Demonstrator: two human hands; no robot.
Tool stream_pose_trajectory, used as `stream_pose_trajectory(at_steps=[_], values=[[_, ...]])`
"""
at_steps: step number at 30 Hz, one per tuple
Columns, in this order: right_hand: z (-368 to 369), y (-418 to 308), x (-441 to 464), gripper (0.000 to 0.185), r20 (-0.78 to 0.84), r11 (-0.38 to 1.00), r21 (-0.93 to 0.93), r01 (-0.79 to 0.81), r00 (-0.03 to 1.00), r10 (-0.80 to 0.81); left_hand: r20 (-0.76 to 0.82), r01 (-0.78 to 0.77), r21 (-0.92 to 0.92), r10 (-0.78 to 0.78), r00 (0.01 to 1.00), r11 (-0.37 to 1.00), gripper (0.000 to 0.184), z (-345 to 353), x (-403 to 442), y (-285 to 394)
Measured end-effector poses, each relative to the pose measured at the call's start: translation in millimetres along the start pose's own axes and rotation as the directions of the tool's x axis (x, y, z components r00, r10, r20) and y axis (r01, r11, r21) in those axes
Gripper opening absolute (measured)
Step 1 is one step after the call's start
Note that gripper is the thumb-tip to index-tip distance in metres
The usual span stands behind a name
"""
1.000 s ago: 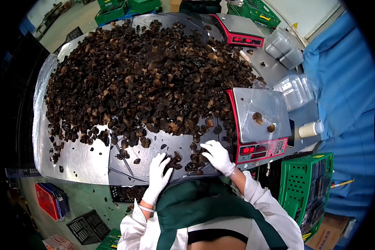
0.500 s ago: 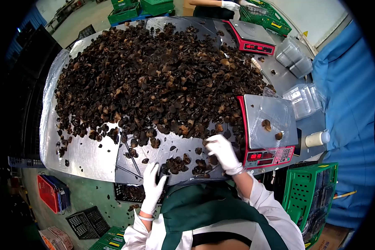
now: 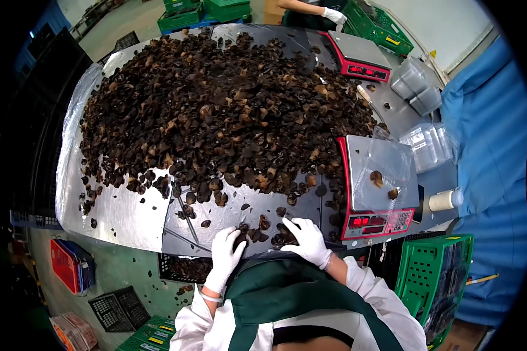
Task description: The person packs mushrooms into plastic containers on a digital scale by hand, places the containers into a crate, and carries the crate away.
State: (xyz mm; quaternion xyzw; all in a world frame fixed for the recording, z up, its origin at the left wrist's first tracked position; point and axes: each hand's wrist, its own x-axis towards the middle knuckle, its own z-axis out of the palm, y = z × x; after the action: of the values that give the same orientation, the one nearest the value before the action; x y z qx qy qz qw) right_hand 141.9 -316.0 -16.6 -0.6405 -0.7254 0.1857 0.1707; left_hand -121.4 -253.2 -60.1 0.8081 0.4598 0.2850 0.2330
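Observation:
A broad heap of dark brown wood ear mushrooms (image 3: 228, 111) covers much of the metal table. Close to my body, a small cluster of wood ears (image 3: 256, 229) lies between my two white-gloved hands. My left hand (image 3: 225, 255) rests at the cluster's left side, thumb apart from the fingers. On the other side my right hand (image 3: 309, 242) is spread, its fingertips at a few dark pieces (image 3: 282, 235). To the right, a red-framed scale (image 3: 350, 193) bears a clear plastic container (image 3: 369, 172) with two mushroom pieces in it.
Another scale (image 3: 363, 50) stands at the far right, near clear plastic trays (image 3: 416, 85). More clear containers (image 3: 428, 143) and a white roll (image 3: 445, 200) lie on the right. A green crate (image 3: 413, 275) stands below. Across the table, a co-worker's gloved hand (image 3: 335, 16) is beside a green crate (image 3: 373, 24).
My right hand has come down and slightly left, away from the scale side, to the small cluster. My left hand has shifted slightly right to the cluster's edge. The co-worker's hands have moved.

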Motion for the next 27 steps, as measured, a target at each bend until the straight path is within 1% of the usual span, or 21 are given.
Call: stream_pose_trajectory(at_steps=[2,3,6,8,9,10,12,13,14,15,17,18,19,20,21,22,23,24,25,26,27], values=[[7.2,-4.3,6.5,0.084,0.025,1.000,0.029,0.003,1.000,-0.003,-0.007,0.005,-0.025,-0.005,1.000,1.000,0.043,-1.2,-6.7,-3.6],[9.5,-8.0,11.6,0.086,0.006,1.000,-0.017,0.020,1.000,-0.020,0.028,0.013,-0.019,-0.012,1.000,1.000,0.051,-2.6,-6.8,-2.7],[5.9,-13.8,32.9,0.094,-0.002,0.996,-0.087,0.031,1.000,-0.031,0.071,0.016,0.040,-0.019,0.997,0.999,0.060,-3.6,3.7,7.7],[6.5,-20.5,44.5,0.096,0.111,0.984,-0.142,0.108,0.989,-0.093,0.085,-0.018,0.090,0.011,0.996,0.996,0.065,-5.2,14.3,13.7],[15.1,-22.2,48.2,0.097,0.126,0.978,-0.142,0.152,0.983,-0.134,0.148,-0.076,0.118,0.058,0.987,0.990,0.062,-2.6,16.8,9.8],[20.5,-26.0,51.3,0.086,0.133,0.959,-0.181,0.217,0.972,-0.195,0.210,-0.133,0.142,0.102,0.972,0.981,0.060,0.0,17.3,6.2],[42.6,-24.9,54.2,0.070,0.120,0.935,-0.189,0.301,0.952,-0.283,0.173,-0.146,0.138,0.121,0.977,0.980,0.053,4.3,12.9,-1.0],[44.0,-24.5,53.9,0.049,0.037,0.922,-0.202,0.330,0.944,-0.329,0.163,-0.131,0.118,0.111,0.980,0.984,0.049,5.3,6.9,-4.6],[47.5,-19.4,55.0,0.049,0.038,0.919,-0.202,0.338,0.941,-0.337,0.154,-0.117,0.100,0.100,0.983,0.988,0.045,6.3,1.7,-8.7],[48.8,-12.7,56.0,0.040,-0.001,0.927,-0.163,0.339,0.939,-0.343,0.074,-0.135,0.098,0.128,0.989,0.986,0.036,5.0,1.0,-7.5],[51.6,0.7,52.1,0.022,-0.067,0.941,-0.141,0.309,0.945,-0.320,0.037,-0.085,0.062,0.083,0.996,0.994,0.033,6.6,0.7,-7.6],[47.6,2.2,53.6,0.021,-0.096,0.968,-0.023,0.250,0.963,-0.252,0.008,-0.041,0.021,0.041,0.999,0.999,0.030,7.2,1.8,-6.4],[49.1,5.2,56.1,0.019,-0.200,0.961,0.145,0.236,0.958,-0.205,-0.022,0.021,-0.037,-0.022,1.000,0.999,0.026,7.8,5.6,-4.0],[48.9,8.6,59.6,0.016,-0.297,0.924,0.305,0.232,0.945,-0.139,-0.083,0.018,-0.076,-0.024,0.996,0.997,0.023,9.9,9.9,-5.3],[31.4,-0.1,61.3,0.016,-0.042,0.712,0.695,-0.103,0.982,0.183,-0.088,0.191,-0.302,-0.227,0.970,0.934,0.020,12.9,11.4,-3.7],[12.2,-7.8,62.6,0.017,0.311,0.288,0.860,-0.421,0.880,0.358,-0.041,0.339,-0.510,-0.416,0.908,0.791,0.018,17.1,13.9,-1.6],[8.7,0.4,62.9,0.026,0.392,-0.038,0.915,-0.401,0.864,0.316,0.081,0.425,-0.670,-0.509,0.857,0.608,0.017,12.4,22.5,2.9],[6.0,4.9,59.8,0.036,0.392,-0.262,0.910,-0.320,0.869,0.300,0.310,0.539,-0.803,-0.593,0.743,0.256,0.022,6.4,29.4,8.5],[0.6,5.8,58.0,0.038,0.413,-0.430,0.863,-0.264,0.859,0.303,0.450,0.474,-0.875,-0.522,0.724,-0.097,0.025,7.4,34.8,7.6],[-5.2,7.6,56.9,0.040,0.429,-0.582,0.790,-0.194,0.853,0.298,0.561,0.380,-0.811,-0.408,0.720,-0.445,0.028,9.9,41.3,8.4],[-5.3,12.7,57.4,0.045,0.349,-0.626,0.770,-0.125,0.904,0.248,0.595,0.378,-0.769,-0.360,0.719,-0.516,0.030,13.7,48.5,14.9]])
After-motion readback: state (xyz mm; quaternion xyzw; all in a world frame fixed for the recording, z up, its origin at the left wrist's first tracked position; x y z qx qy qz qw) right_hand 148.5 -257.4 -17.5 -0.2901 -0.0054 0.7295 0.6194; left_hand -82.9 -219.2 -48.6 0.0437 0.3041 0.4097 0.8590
